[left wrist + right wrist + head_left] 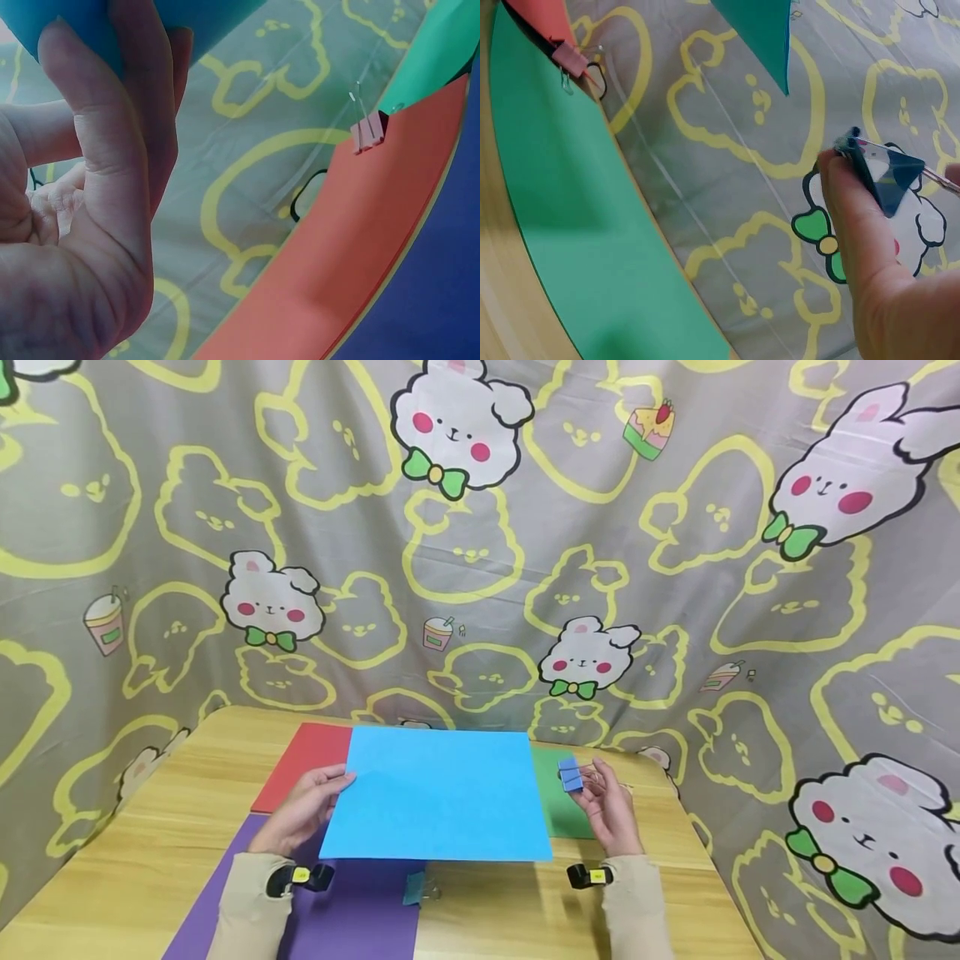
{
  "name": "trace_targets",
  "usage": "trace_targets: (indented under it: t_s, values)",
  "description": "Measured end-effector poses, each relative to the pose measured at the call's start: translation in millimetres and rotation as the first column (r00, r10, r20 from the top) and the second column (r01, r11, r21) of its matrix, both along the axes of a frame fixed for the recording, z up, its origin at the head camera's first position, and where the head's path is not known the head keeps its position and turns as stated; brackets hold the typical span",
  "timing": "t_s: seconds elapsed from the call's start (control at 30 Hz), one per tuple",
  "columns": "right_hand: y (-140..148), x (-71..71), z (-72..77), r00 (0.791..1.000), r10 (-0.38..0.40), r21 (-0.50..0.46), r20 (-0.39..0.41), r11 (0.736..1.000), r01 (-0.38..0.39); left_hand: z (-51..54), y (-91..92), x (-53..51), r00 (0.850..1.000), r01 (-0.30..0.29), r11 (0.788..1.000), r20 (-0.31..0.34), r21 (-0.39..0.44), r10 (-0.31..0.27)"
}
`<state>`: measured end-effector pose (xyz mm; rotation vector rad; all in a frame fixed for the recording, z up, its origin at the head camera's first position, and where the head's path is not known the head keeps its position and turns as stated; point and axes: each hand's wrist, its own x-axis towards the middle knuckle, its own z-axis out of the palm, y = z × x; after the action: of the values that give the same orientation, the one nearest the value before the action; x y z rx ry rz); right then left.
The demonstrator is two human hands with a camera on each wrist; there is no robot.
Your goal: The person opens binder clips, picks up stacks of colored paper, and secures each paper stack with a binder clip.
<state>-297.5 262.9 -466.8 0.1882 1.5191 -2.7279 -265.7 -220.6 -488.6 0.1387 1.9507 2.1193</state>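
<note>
A bright blue sheet (442,793) is held up above the table, its left edge pinched between the thumb and fingers of my left hand (303,806). In the left wrist view, my left hand (112,172) has its fingertips on the sheet (217,19). To the right of the sheet, my right hand (611,806) holds a blue binder clip (570,775) by its wire handles, apart from the sheet. The right wrist view shows the clip (889,176) at the fingers of my right hand (877,262), with a corner of the sheet (769,37) some way off.
Red (288,768), green (562,793) and purple (352,910) sheets lie on the wooden table (517,910). A pink binder clip (369,133) sits where red and green meet. A teal clip (414,888) is at the purple sheet's right edge. A patterned cloth (480,543) hangs behind.
</note>
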Motion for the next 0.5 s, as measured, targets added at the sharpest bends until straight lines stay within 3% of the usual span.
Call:
trace_targets:
  t_s: [0.23, 0.5]
  values:
    - [-6.5, -0.4, 1.1, 0.998, -0.067, -0.008, 0.015, 0.998, 0.067, 1.0, -0.2, 1.0, 1.000, 0.008, 1.000, -0.012, 0.019, -0.008]
    - [-8.6, -1.9, -2.8, 0.996, -0.093, -0.002, 0.002, 0.996, 0.093, 2.2, 0.2, 1.2, 1.000, 0.008, 1.000, -0.009, 0.029, -0.008]
